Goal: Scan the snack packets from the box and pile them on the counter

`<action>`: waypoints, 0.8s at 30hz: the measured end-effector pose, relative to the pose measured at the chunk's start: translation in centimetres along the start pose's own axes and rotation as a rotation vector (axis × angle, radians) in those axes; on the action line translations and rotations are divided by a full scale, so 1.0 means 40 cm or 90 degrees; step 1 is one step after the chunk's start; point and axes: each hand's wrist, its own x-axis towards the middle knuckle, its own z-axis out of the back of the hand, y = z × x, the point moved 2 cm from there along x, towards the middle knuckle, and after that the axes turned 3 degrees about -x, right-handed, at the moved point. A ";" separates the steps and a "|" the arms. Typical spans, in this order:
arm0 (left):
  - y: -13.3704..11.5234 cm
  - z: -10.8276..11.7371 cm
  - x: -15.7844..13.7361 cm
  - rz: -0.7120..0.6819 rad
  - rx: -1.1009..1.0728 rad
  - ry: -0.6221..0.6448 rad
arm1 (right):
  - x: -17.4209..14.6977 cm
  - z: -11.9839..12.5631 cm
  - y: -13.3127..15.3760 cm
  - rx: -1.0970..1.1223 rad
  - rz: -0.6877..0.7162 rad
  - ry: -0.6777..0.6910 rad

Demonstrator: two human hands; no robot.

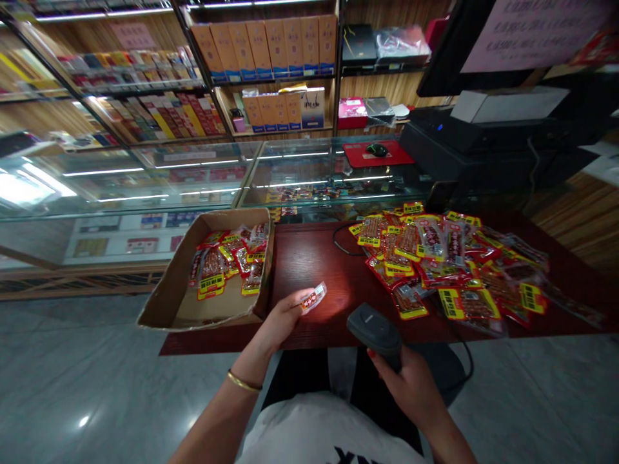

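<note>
Pinched in my left hand [286, 317] is a small snack packet [314, 298] with a white and red label, held just above the dark red table [304, 251]. My right hand [411, 380] grips a black barcode scanner [374, 328], its head pointing toward the packet. A reddish glow lies on the tabletop between them. To the left of my left hand sits an open cardboard box [169, 303] with several red and yellow snack packets [213, 270] inside. A large heap of similar packets [401, 245] spreads over the table on the right.
Behind the table runs a glass display counter [193, 174], with a computer mouse [377, 149] on a red mat [355, 156]. A dark monitor [435, 58] and a white box [507, 104] stand at the back right. Shelves of boxed goods [271, 45] line the wall.
</note>
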 end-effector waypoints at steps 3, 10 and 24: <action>-0.003 0.001 -0.002 -0.002 0.003 -0.011 | -0.003 0.001 -0.001 0.003 0.001 -0.003; -0.004 -0.003 -0.002 0.011 -0.002 -0.005 | 0.001 0.003 0.003 0.005 0.015 -0.014; 0.008 -0.010 -0.012 0.058 -0.083 0.005 | 0.005 -0.014 -0.005 0.016 0.011 0.012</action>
